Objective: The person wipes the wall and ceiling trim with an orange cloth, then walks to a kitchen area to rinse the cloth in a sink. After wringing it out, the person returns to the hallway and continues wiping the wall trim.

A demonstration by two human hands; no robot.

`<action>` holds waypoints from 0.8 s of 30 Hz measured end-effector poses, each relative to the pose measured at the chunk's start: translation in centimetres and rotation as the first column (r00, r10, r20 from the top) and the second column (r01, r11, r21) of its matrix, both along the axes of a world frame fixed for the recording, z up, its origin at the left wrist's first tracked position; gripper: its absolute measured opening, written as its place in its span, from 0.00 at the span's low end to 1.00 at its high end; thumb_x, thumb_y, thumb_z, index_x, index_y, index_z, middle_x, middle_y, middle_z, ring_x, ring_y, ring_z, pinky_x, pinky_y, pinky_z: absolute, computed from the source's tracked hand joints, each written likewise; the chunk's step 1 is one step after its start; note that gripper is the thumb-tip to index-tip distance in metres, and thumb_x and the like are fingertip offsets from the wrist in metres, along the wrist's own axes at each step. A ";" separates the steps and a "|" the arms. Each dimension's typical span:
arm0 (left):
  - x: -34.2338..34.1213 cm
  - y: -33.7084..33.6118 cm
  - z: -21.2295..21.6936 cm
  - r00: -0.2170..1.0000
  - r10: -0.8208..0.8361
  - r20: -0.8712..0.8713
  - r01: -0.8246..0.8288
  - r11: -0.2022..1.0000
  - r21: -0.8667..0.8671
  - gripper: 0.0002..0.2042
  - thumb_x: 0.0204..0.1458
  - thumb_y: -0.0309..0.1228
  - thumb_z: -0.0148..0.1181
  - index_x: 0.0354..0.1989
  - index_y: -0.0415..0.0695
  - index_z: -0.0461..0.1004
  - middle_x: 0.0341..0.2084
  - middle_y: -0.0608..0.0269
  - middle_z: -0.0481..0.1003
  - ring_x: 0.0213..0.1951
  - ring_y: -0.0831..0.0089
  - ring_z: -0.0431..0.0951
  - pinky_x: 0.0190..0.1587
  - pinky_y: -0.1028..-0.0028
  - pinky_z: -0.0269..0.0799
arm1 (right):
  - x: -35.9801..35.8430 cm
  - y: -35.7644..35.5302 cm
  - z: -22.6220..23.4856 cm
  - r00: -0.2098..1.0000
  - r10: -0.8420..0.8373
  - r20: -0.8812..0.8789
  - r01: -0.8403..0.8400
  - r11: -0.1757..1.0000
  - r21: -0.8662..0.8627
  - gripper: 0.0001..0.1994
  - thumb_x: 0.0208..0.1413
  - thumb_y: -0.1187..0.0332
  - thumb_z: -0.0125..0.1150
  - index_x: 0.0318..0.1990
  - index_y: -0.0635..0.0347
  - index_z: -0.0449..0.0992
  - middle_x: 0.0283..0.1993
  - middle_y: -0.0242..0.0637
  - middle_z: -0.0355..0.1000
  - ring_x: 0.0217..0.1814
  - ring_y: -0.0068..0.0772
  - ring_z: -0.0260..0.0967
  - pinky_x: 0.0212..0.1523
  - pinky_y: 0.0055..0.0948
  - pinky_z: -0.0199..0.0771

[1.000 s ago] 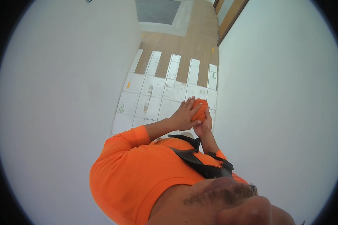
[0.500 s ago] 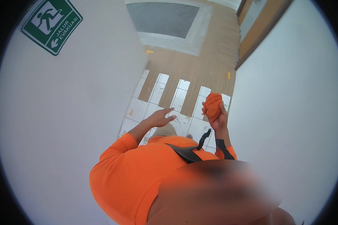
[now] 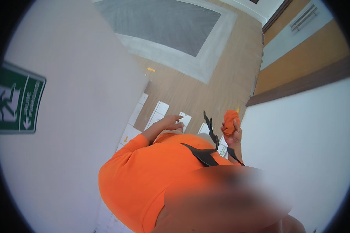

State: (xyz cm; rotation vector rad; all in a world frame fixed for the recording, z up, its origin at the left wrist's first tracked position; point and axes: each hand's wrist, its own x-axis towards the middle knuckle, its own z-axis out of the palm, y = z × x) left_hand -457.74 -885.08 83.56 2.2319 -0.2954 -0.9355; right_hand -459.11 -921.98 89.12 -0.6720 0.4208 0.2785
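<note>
My right hand (image 3: 234,136) is wrapped round a crumpled orange cloth (image 3: 231,121), held up in front of me on the right, near the white wall. Nothing is in my left hand (image 3: 172,122); its fingers are stretched out and apart in front of my body, over the floor. Both arms are bent at the elbow, the left in an orange sleeve (image 3: 130,145). A black strap (image 3: 211,130) hangs loose between the two hands, close to the cloth.
White walls (image 3: 299,136) stand on both sides. Ahead are white tiles (image 3: 158,110), wood-look flooring (image 3: 175,87) and a grey floor panel (image 3: 163,27). To the right is a wooden door (image 3: 299,58) with a metal handle (image 3: 304,17). A green sign (image 3: 19,99) hangs on the left wall.
I have moved forward: the door and grey panel are closer, and the sign has slid down and left. The cloth stays in my right hand, now slightly lower and farther right in view.
</note>
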 end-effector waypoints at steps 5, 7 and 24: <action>17.2 -5.3 -5.8 0.966 -0.237 -0.100 0.233 0.971 -0.057 0.28 0.51 0.49 0.63 0.56 0.42 0.76 0.46 0.46 0.80 0.50 0.48 0.79 0.54 0.59 0.73 | 13.1 -4.6 -0.4 0.992 -0.086 0.095 0.089 0.996 -0.027 0.25 0.64 0.58 0.59 0.65 0.58 0.65 0.55 0.43 0.74 0.46 0.44 0.77 0.39 0.44 0.83; 24.4 -7.0 -9.0 0.920 -0.365 -0.141 0.370 0.929 0.011 0.25 0.49 0.46 0.64 0.50 0.42 0.79 0.42 0.45 0.81 0.47 0.47 0.80 0.51 0.57 0.74 | 18.1 -7.0 -3.1 0.988 -0.136 0.069 0.137 0.990 -0.017 0.25 0.65 0.57 0.58 0.65 0.58 0.65 0.55 0.43 0.74 0.46 0.44 0.77 0.39 0.43 0.83; 68.4 -18.1 -4.4 0.975 -0.126 -0.180 0.165 0.962 0.219 0.26 0.44 0.43 0.67 0.54 0.48 0.80 0.45 0.53 0.82 0.50 0.56 0.81 0.54 0.63 0.75 | 73.8 -23.7 -2.2 0.969 0.203 0.139 -0.187 0.975 -0.119 0.31 0.59 0.47 0.64 0.59 0.62 0.69 0.52 0.45 0.75 0.44 0.40 0.77 0.39 0.41 0.84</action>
